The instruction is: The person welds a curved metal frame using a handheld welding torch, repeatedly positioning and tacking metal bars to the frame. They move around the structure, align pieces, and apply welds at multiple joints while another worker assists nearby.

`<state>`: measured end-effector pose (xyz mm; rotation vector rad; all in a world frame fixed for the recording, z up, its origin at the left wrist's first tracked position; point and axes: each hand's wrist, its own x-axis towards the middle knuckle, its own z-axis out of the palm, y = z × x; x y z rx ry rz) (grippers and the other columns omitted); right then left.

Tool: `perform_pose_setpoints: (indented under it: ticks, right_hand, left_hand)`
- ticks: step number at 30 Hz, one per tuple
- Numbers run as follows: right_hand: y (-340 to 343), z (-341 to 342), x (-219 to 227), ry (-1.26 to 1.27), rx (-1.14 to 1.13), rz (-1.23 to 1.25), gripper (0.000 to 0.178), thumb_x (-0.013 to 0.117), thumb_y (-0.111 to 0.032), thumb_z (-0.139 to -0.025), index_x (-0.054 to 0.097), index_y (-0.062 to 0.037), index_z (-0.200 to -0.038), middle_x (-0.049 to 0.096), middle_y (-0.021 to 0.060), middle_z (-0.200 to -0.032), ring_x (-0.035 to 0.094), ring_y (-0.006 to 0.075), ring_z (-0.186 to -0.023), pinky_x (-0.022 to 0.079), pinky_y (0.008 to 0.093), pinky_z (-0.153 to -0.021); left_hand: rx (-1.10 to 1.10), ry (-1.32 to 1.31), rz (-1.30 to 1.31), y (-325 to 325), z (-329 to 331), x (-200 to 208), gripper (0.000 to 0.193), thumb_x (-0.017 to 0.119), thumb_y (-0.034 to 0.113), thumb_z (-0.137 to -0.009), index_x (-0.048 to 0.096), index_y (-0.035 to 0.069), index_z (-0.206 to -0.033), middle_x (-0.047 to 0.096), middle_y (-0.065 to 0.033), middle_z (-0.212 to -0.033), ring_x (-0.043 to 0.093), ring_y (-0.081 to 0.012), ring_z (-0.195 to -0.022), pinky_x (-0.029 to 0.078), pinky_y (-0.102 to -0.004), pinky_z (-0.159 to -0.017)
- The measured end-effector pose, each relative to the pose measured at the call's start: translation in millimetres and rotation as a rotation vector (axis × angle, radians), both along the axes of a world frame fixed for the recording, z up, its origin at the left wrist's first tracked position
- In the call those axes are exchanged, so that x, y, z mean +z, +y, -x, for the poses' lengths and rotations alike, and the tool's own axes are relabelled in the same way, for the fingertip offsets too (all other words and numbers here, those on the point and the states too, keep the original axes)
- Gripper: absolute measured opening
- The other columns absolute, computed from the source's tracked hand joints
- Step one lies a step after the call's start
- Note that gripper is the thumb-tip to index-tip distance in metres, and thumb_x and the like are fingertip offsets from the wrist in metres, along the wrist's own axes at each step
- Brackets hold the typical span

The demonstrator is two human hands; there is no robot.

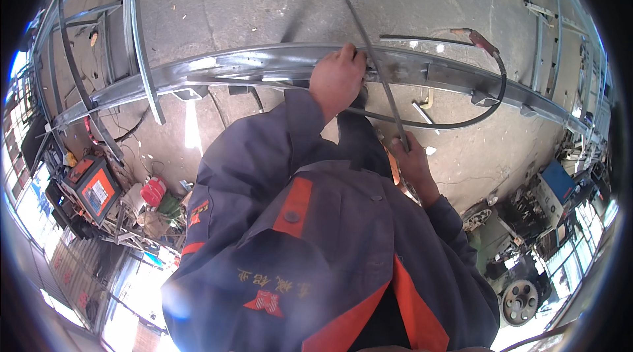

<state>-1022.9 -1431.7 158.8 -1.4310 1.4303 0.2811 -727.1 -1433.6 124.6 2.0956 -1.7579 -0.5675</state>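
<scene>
A long grey metal beam (270, 58) spans the view in front of my body. My left hand (337, 80) is at its middle, fingers curled closed at the beam; what lies inside them is hidden. A thin dark metal bar (349, 5) crosses over the beam at a slant, passing just right of my left hand. My right hand (415, 164), nearer my body, is closed around the bar's near end. To the right, a welding torch (481, 40) rests by the beam's far edge, its black cable (455, 126) looping back beneath the beam toward my legs.
Upright metal frame pieces (135, 29) stand at the left, with more framing (557, 29) at the right. An orange-and-black machine box (97, 188) sits at the lower left beside a red object (153, 191). A blue-topped machine (557, 184) and a wheel (519, 302) are at the lower right.
</scene>
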Motion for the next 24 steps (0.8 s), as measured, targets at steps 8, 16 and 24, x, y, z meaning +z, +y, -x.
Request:
perform_pose_setpoints:
  ticks: [8, 16, 24]
  right_hand:
    - [-3, -3, 5, -0.044, 0.0, 0.0, 0.042, 0.064, -0.037, -0.104, 0.065, -0.0031, -0.129, 0.074, 0.0217, -0.106, 0.073, 0.0355, -0.101, 0.054, 0.0431, -0.087]
    - [-1, -1, -1, -0.035, -0.022, -0.004, 0.044, 0.064, -0.037, -0.104, 0.064, -0.002, -0.131, 0.075, 0.0207, -0.105, 0.073, 0.0335, -0.098, 0.055, 0.0427, -0.086]
    - [1, 9, -33, -0.052, -0.004, 0.005, 0.044, 0.063, -0.037, -0.104, 0.064, -0.0033, -0.132, 0.072, 0.0253, -0.115, 0.069, 0.0428, -0.112, 0.053, 0.0469, -0.093]
  left_hand:
    - [-0.002, 0.047, 0.006, -6, 6, 2, 0.044, 0.084, 0.029, -0.08, 0.065, 0.003, -0.11, 0.064, -0.0137, -0.11, 0.07, -0.0348, -0.097, 0.058, -0.0444, -0.083]
    - [0.039, 0.115, 0.013, -6, 4, 18, 0.045, 0.081, 0.017, -0.08, 0.054, 0.002, -0.112, 0.065, -0.0181, -0.105, 0.07, -0.0363, -0.095, 0.053, -0.0454, -0.086]
    - [0.025, 0.108, -0.008, -4, 3, 18, 0.044, 0.082, 0.019, -0.082, 0.053, 0.002, -0.112, 0.065, -0.0186, -0.106, 0.068, -0.0379, -0.099, 0.051, -0.0462, -0.089]
